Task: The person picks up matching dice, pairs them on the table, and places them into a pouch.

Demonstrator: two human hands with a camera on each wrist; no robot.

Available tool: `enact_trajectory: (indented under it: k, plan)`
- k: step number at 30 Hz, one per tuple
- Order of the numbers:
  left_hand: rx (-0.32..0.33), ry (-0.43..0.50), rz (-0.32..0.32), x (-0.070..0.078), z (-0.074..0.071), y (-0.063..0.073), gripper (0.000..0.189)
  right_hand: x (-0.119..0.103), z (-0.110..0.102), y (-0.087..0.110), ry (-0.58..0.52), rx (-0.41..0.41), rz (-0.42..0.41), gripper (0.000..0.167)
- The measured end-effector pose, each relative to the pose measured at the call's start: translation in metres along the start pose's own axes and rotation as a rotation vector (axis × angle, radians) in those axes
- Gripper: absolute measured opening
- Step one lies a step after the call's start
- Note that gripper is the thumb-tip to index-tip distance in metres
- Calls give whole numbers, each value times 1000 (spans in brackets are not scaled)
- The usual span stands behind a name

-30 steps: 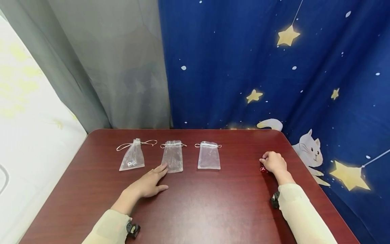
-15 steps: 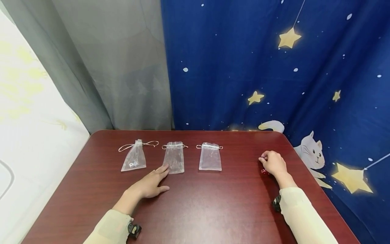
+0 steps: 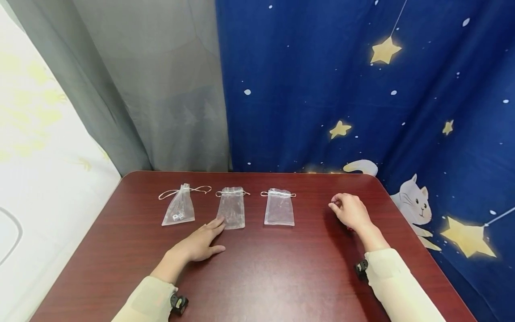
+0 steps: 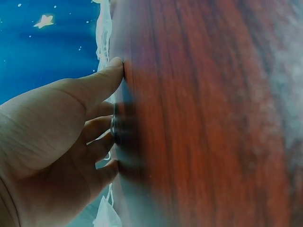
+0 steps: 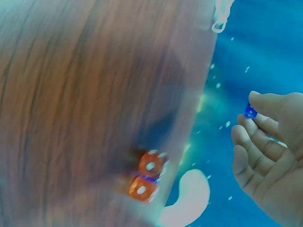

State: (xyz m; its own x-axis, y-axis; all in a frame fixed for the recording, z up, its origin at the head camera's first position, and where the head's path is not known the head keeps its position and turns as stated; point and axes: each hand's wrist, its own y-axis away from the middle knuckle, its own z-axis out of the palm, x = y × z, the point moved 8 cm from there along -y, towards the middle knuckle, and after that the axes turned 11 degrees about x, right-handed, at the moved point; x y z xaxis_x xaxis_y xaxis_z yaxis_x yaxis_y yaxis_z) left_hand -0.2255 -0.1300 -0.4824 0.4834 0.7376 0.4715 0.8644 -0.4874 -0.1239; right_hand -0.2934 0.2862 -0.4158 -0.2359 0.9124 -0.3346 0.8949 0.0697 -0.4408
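My right hand [image 3: 350, 212] is raised over the right side of the table, pinching a small blue die [image 5: 250, 111] between thumb and fingertips. Below it, two orange-red dice [image 5: 150, 163] lie together on the tabletop, with a bit of blue showing between them; in the head view the hand mostly hides them. My left hand [image 3: 197, 243] lies flat with fingers spread, its fingertips touching the lower left edge of the middle sheer drawstring pouch [image 3: 234, 210]. Left of it, another pouch [image 3: 185, 201] holds white dice [image 3: 178, 216]. A third pouch [image 3: 279, 210] lies flat to the right.
Everything rests on a dark red wooden table [image 3: 257, 277]. Behind its far edge hang a grey curtain [image 3: 173, 112] and a blue star-patterned curtain [image 3: 289, 112]. A white surface [image 3: 48, 179] stands beyond the left edge.
My right hand has lifted off the dice at the right and shifted slightly left, with the blue die in its pinch. The left hand stays on the pouch edge.
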Motion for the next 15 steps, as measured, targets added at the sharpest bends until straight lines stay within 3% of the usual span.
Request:
enact_trajectory:
  k: [9, 15]
  plan:
    - [5, 12, -2, 0, 1, 0, 67, -40, -1, 0, -24, 32, -108, 8]
    - [10, 14, -6, -1, 0, 1, 67, -61, 5, 4, -46, 9, -156, 8]
